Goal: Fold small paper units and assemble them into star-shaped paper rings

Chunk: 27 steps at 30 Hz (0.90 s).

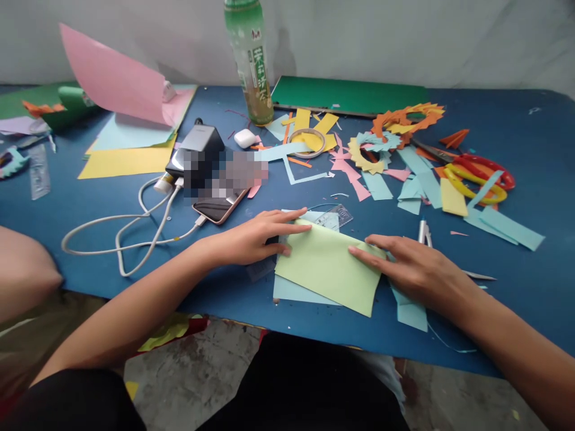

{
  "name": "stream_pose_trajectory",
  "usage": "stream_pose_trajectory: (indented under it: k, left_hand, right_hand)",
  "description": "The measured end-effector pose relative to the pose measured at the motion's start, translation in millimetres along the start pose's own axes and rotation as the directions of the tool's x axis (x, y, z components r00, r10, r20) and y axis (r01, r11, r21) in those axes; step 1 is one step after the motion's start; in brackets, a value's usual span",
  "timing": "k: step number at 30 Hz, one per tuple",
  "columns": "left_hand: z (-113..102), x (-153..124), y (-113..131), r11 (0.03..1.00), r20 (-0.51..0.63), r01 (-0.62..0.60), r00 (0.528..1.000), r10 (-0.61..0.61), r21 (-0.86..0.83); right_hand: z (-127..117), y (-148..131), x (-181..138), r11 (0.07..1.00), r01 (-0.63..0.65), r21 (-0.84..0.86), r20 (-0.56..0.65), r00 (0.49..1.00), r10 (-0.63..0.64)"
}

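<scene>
A light green sheet of paper [330, 266] lies tilted on the blue table, over a light blue sheet [299, 290]. My left hand [263, 236] rests at its upper left corner, with stretched, spread fingers and the thumb touching the paper. On the right side, my right hand [408, 263] reaches over the sheet's corner, index finger extended along its upper edge. A clear plastic ruler [342, 215] shows partly from beneath the papers. Under and beside my right hand are a blue paper strip [412, 314] and a white-handled tool [422, 230], partly covered.
A phone [220, 203] on a white cable and a dark power block [197, 146] stand left. Behind are a bottle [252, 66], a tape roll [320, 133] and paper scraps. Scissors [483, 176] and paper rings [375, 149] lie right. Another person's limb [24, 272] is at far left.
</scene>
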<state>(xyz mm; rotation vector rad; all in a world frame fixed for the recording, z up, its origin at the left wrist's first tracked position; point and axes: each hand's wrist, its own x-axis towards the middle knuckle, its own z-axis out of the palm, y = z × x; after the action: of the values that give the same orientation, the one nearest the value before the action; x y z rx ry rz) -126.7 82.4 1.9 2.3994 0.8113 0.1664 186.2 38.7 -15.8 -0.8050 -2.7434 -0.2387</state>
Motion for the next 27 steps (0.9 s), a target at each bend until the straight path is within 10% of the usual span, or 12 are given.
stream_pose_trajectory:
  k: [27]
  left_hand:
    - [9.1,-0.6,11.0,0.979,-0.189,0.171,0.963,-0.189,-0.111]
  right_hand:
    - [1.7,-4.7,2.1,1.0,-0.016,-0.027,0.031,0.999,0.017]
